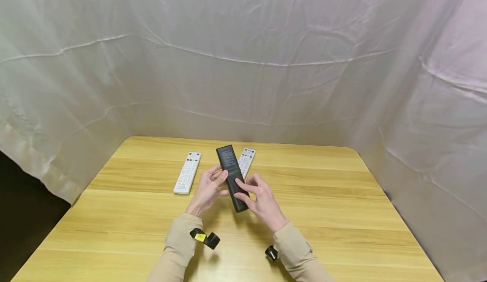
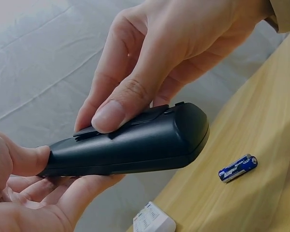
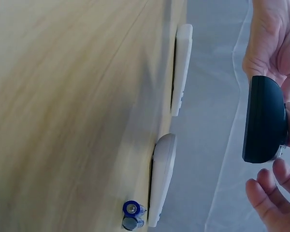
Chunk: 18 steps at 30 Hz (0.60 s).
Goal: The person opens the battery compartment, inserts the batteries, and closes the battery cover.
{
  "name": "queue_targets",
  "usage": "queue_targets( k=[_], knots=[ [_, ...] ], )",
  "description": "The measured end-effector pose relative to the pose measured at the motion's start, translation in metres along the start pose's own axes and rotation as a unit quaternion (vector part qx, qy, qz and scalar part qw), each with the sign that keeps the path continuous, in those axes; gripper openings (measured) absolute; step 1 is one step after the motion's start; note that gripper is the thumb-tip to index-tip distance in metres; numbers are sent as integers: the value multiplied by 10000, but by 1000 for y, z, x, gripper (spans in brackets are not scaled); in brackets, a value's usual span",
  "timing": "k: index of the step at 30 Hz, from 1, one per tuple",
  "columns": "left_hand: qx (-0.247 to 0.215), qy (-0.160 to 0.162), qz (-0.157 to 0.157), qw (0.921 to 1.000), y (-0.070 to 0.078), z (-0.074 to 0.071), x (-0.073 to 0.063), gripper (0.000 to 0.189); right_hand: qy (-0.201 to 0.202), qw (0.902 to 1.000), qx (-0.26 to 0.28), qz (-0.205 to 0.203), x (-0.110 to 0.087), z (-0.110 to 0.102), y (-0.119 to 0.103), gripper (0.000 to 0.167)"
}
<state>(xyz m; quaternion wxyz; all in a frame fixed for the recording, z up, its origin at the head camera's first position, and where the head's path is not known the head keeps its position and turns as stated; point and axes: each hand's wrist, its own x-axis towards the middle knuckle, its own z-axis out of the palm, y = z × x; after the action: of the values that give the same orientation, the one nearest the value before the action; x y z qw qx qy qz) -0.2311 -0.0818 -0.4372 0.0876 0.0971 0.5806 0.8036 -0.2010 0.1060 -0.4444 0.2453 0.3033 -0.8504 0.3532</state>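
Far left: a white remote (image 1: 187, 173), slim slab, rows of small buttons, flat on the wood-grained table (image 1: 114, 214). Next, left hand (image 1: 208, 187), thumb and fingers closed round the black remote (image 1: 231, 177), held tilted above the tabletop, back upward. Its cover (image 2: 150, 116) sits slightly raised; my judgement: brace the body firmly, keep finger pressure even, avoid twisting the thin edge. Casing smooth, satin-sheened, rounded at the end. Partly behind it, a second white remote (image 1: 246, 160). Rightmost, right hand (image 1: 262, 199), thumb and fingers pinching the cover. Wrist views add blue batteries (image 3: 131, 209), short cylinders beside a white remote.
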Motion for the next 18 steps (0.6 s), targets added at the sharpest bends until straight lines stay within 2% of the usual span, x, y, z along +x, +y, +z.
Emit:
queue_targets(
  k=[9, 18],
  knots=[
    [16, 139, -59, 9999, -2, 1, 1, 43, 0, 9999, -170, -7, -1, 0, 0, 40],
    [-81, 14, -129, 9999, -1, 0, 0, 44, -179, 9996, -210, 42, 0, -3, 1, 40]
  ],
)
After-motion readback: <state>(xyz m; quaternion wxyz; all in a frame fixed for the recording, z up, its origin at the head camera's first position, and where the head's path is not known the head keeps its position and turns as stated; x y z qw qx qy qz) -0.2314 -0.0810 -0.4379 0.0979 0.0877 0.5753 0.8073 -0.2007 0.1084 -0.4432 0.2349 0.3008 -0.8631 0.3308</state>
